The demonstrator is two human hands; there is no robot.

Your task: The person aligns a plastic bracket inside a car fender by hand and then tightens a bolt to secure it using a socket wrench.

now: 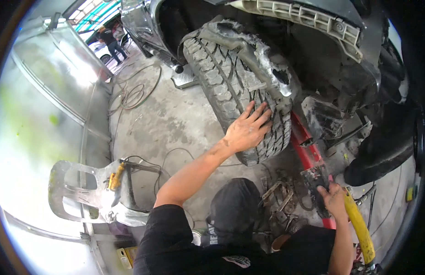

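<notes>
My left hand (248, 128) lies on the tread of a large, chunky tyre (212, 75), fingers spread and palm down. A grey, scuffed, torn-looking part (247, 50) runs along the tyre's upper right side. My right hand (334, 198) is closed at a dark plate (316, 176) on a long red metal beam (308, 153), which looks like a floor jack. A small pink tip shows at its fingers, but what they grip is hidden. Right beside that hand, a thick yellow tube (360, 224) runs down to a metal end.
The vehicle's open wheel well and a pale ribbed bumper bracket (308, 16) overhang the tyre. Loose metal parts (283, 197) lie near the beam. At left stand a dusty plastic chair (75, 195) bearing a yellow tool (115, 178) and coiled hoses (130, 96). A person (111, 42) stands far back.
</notes>
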